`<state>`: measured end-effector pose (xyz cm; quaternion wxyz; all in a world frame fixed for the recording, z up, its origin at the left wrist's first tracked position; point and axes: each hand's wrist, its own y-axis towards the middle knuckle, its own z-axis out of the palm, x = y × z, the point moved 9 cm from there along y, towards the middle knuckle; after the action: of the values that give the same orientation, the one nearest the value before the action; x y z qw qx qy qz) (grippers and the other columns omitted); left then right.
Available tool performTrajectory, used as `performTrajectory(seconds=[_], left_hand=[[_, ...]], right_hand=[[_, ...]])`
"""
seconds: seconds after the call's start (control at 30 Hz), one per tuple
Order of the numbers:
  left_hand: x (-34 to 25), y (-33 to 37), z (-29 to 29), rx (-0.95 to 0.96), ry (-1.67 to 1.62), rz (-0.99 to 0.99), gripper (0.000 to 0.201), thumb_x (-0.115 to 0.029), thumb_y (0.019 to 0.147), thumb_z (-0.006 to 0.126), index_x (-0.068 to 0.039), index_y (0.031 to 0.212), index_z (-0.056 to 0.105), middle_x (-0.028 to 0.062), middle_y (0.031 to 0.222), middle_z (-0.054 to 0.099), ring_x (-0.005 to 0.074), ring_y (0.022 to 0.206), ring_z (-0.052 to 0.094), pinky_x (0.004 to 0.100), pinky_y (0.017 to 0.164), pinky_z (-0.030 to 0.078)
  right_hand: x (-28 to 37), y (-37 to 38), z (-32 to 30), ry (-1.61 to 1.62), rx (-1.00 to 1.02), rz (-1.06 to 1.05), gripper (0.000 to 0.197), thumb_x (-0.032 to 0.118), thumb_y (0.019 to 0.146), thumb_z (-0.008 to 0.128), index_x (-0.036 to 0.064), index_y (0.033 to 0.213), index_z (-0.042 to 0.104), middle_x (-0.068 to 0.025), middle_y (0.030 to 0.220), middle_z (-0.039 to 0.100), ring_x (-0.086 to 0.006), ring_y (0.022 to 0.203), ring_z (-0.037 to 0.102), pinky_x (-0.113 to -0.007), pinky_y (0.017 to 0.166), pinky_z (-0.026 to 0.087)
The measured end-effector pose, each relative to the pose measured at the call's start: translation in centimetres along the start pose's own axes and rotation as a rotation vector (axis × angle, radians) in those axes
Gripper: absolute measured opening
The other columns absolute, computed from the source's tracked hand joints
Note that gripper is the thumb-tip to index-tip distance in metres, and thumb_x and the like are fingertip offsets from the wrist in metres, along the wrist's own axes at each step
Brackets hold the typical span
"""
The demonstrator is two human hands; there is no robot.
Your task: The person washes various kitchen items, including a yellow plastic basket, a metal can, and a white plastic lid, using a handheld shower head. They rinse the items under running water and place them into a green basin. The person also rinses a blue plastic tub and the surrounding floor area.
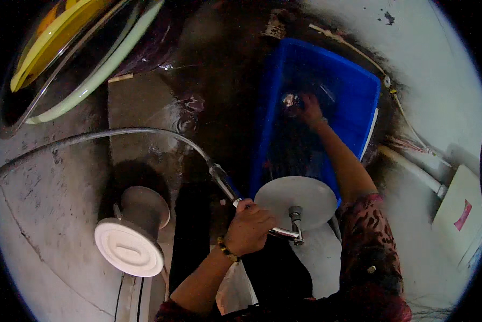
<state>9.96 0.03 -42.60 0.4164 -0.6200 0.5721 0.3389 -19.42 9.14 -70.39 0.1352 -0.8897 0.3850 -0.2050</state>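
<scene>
Chrome pipe [285, 233] is what our left hand [250, 228] has its fingers wrapped around, and it looks like a proper full-hand hold, not a pinch. We'd keep it that way, because the big round shower head [273, 199] is joined to that pipe by what looks like a swivel, so it'll probably want to twist on us. It's over the near end of the blue tub [359, 80], and honestly keeping the disc inside that rim seems like the main thing. Steady wrist, no sudden jerks.

Our right hand [311, 111] is down in the tub, further back, right beside a small bright patch [290, 100]. Way too dark in there to tell if the fingers have hold of anything, or if that patch is an object or just a reflection. We'd go slowly and light on the pressure.

Further out, the braided hose [112, 132] arcs away to our left. We'd leave it slack so it doesn't drag the head sideways, and mind the white-lidded container [129, 248] over there, since a dropped loop could snag. Floor [144, 104] looks wet too, so feet planted, folks.
</scene>
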Motion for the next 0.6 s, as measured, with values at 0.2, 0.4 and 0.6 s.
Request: performTrajectory(seconds=[0.2,0.4,0.6], left_hand=[[1.3,0.1,0.6,0.096,0.105,-0.061,0.024,0.0,0.058,0.057,-0.014,0.078,0.058,0.0013,0.079,0.056,0.0208,0.081,0.052,0.0386,0.085,0.032],[1.3,0.0,-2.2,-0.188,0.032,-0.016,0.021,-0.005,0.049,0.053,-0.01,0.069,0.055,0.0038,0.065,0.052,0.0239,0.067,0.051,0.0414,0.079,0.036],[1.7,-0.3,-2.0,-0.21,0.087,0.018,0.021,-0.006,0.049,0.052,-0.011,0.07,0.055,0.004,0.064,0.051,0.0224,0.063,0.05,0.0393,0.077,0.036]], right_hand=[[-3.3,1.2,3.2,0.932,0.021,0.192,0.106,0.035,0.055,0.081,-0.0001,0.133,0.019,-0.017,0.126,0.041,-0.0263,0.115,0.042,-0.037,0.098,0.032],[-1.5,-1.9,7.1,1.18,0.303,0.59,0.076,0.04,0.064,0.073,0.001,0.121,0.042,-0.0126,0.111,0.054,-0.025,0.106,0.049,-0.035,0.089,0.04],[0.4,-2.0,6.3,2.085,0.121,0.634,0.041,0.033,0.076,0.062,0.003,0.104,0.055,-0.0101,0.099,0.06,-0.0249,0.092,0.055,-0.038,0.083,0.042]])
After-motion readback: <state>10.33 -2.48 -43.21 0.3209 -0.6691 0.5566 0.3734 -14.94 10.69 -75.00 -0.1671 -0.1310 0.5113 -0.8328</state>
